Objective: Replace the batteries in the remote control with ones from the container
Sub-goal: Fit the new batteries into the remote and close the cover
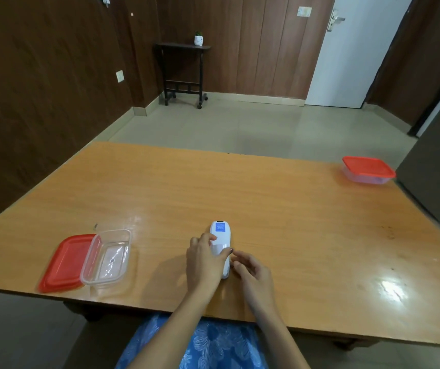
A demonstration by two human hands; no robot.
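the white remote control [220,245] lies on the bench [293,209], back side up, blue label at its far end. the left hand [205,259] is clamped over its near half. the right hand [252,275] rests just beside it, fingers loosely curled, holding nothing. left of the left hand sits an open clear container [107,258] with its red lid [65,262] alongside; a second, lidded container [368,170] stands far off to the right.
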